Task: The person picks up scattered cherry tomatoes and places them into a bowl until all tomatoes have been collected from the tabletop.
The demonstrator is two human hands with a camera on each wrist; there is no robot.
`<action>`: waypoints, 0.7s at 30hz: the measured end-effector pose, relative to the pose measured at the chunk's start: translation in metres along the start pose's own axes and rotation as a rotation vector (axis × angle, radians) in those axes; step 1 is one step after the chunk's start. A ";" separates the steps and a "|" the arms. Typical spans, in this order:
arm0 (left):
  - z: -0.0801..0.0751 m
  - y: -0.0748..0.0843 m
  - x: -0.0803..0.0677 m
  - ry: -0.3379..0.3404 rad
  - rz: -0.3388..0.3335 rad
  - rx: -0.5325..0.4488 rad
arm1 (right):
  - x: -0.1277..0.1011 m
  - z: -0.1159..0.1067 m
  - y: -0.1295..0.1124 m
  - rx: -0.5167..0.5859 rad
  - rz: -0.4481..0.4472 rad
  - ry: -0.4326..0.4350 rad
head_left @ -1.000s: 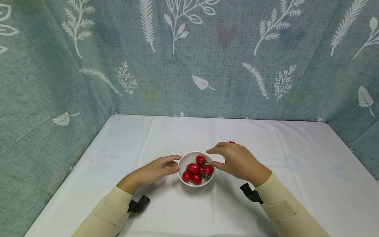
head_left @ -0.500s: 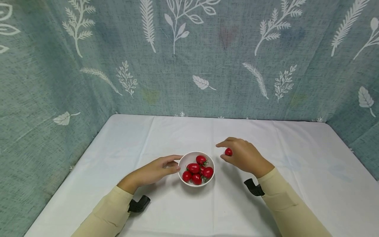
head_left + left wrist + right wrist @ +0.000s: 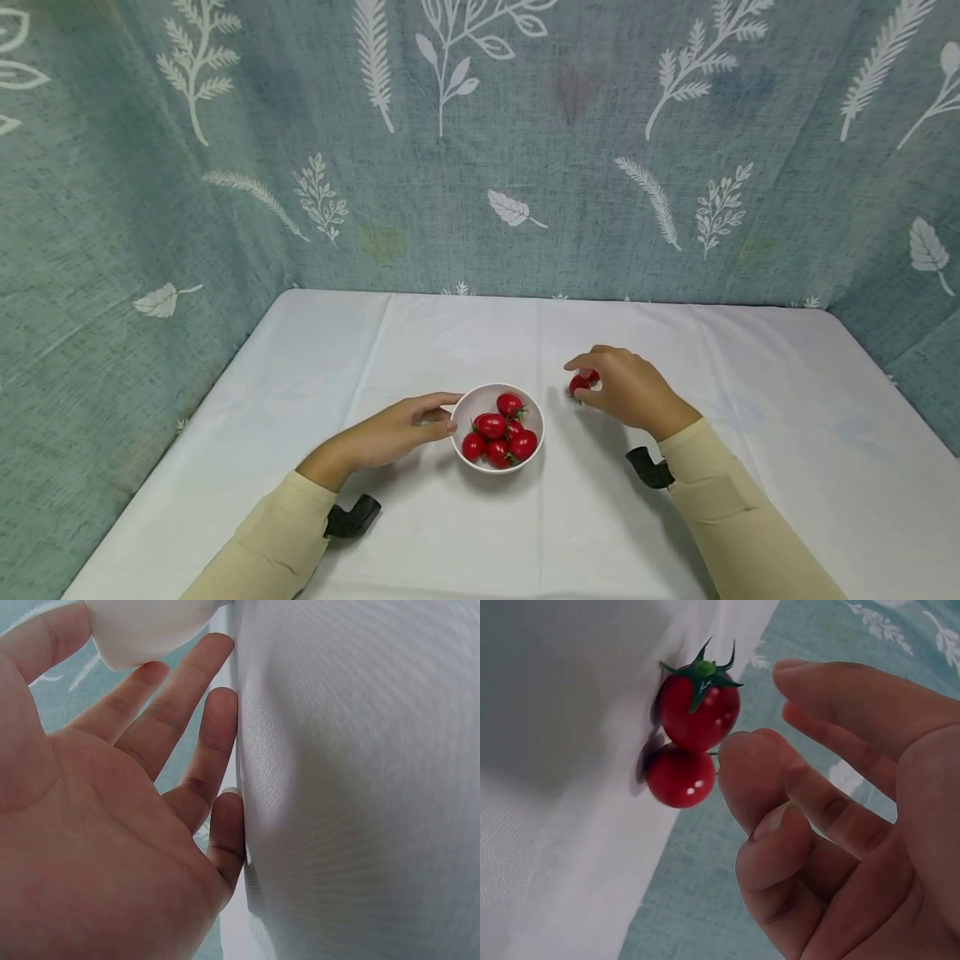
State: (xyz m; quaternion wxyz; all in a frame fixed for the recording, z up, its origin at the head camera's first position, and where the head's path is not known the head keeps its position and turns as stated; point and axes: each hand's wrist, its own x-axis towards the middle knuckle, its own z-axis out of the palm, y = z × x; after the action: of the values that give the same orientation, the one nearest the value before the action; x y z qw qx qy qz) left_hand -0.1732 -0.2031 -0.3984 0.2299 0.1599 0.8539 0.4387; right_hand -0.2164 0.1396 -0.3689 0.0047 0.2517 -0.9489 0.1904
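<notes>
A small white bowl (image 3: pixel 468 402) holding several red cherry tomatoes (image 3: pixel 491 426) stands on the white cloth at the middle front. My left hand (image 3: pixel 442 413) lies on the cloth against the bowl's left side. Its thumb and forefinger touch the bowl (image 3: pixel 142 630), and its fingers (image 3: pixel 214 727) are nearly straight. To the right of the bowl, two cherry tomatoes (image 3: pixel 581 382) lie together on the cloth. One has a green stem (image 3: pixel 699 711) and the other (image 3: pixel 679 776) sits next to it. My right hand (image 3: pixel 604 387) hovers beside them, its fingers (image 3: pixel 780 787) loosely curled and gripping nothing.
The table (image 3: pixel 750 400) is covered with a white cloth. A teal leaf-print curtain (image 3: pixel 480 150) closes it in at the back and on both sides. Black wrist mounts show under the left forearm (image 3: pixel 352 517) and under the right forearm (image 3: pixel 651 468).
My right hand moved from the bowl to the right with a tomato in its fingers. That tomato now lies beside another on the cloth and the fingers have loosened. The left hand stayed put.
</notes>
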 end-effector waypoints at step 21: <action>0.001 0.000 0.000 0.007 -0.009 0.002 | 0.003 0.005 0.009 -0.067 0.045 -0.040</action>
State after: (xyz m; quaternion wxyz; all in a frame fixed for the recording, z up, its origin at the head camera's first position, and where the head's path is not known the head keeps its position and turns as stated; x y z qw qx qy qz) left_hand -0.1730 -0.2024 -0.3988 0.2289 0.1547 0.8559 0.4372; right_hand -0.2233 0.1438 -0.3762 -0.0101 0.2340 -0.9600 0.1534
